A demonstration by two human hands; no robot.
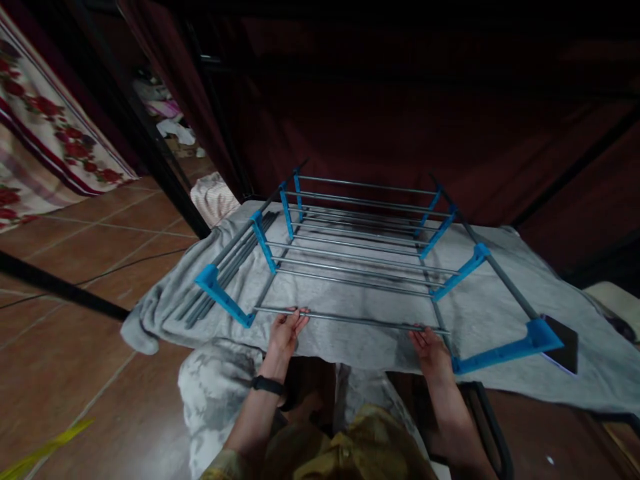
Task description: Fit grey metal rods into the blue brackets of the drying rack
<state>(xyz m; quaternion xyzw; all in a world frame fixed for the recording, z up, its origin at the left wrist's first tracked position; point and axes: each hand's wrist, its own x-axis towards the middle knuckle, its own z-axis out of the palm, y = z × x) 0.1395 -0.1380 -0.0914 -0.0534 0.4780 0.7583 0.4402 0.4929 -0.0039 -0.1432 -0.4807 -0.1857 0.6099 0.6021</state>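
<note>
A grey metal tube [350, 321] lies crosswise in front of me, gripped near both ends. My left hand [287, 328] is closed around its left part, and my right hand [429, 343] pinches it close to the right end. Beyond it stands a partly built rack of grey tubes [357, 253] joined by blue plastic brackets [263, 241]. The near left bracket [225, 295] is close to the tube's left end. At the right, the near bracket [510, 347] slants beside my right hand. Whether the tube's ends touch the brackets, I cannot tell.
Several loose grey tubes [225, 273] lie left of the rack on the grey blanket [165, 303]. A dark flat device [564, 343] rests partly behind the near right bracket. Black metal posts [150, 147] rise at the left, and a dark red curtain [370, 127] hangs behind.
</note>
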